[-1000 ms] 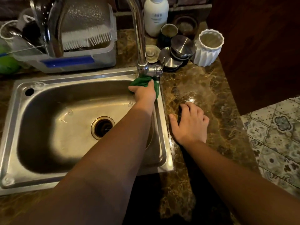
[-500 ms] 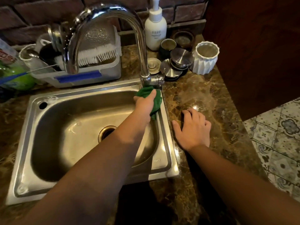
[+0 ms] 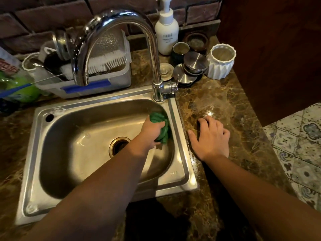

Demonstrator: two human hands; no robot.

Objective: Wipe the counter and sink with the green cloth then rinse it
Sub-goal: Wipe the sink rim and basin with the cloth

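- One green cloth (image 3: 161, 126) is lying bunched against the right inner wall of the sink (image 3: 102, 174), below the tap base and right of the drain (image 3: 119, 146).
- The bunch is running near-to-far along that wall, so the wall itself is setting the likely wiping line.
- The left hand (image 3: 152, 130) is gripping the cloth, fingers curled round it and pressing it to the steel; the cloth is lying on the right side of this hand.
- The right hand (image 3: 211, 137) is resting on the counter (image 3: 243, 129) just right of the sink rim, fingers relaxed and spread, holding nothing.
- The left hand is the nearer one, being in contact; the right is apart, across the rim.
- The spout (image 3: 81, 79) is hanging over the far left of the basin, so the rinse is probably calling for a leftward carry.
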